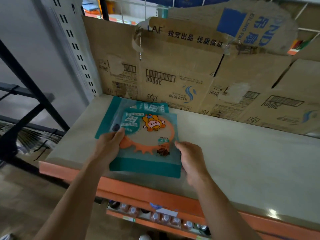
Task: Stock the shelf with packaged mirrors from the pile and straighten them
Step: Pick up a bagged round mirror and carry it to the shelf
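now the left hand (110,144) grips the 9 o'clock edge of the top packaged mirror (150,135), and the right hand (192,158) pinches its 3 o'clock edge. it lies slightly askew on other teal mirror packs (110,115) toward the shelf's (242,153) 9 o'clock end. flattened cardboard (173,70) stands at 12 o'clock; bottles (164,218) sit below at 6 o'clock.

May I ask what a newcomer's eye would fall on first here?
The teal mirror package with its orange cartoon ring, held at its sides by the left hand and right hand, lies on other packages at the left of the shelf. Behind stands flattened cardboard.
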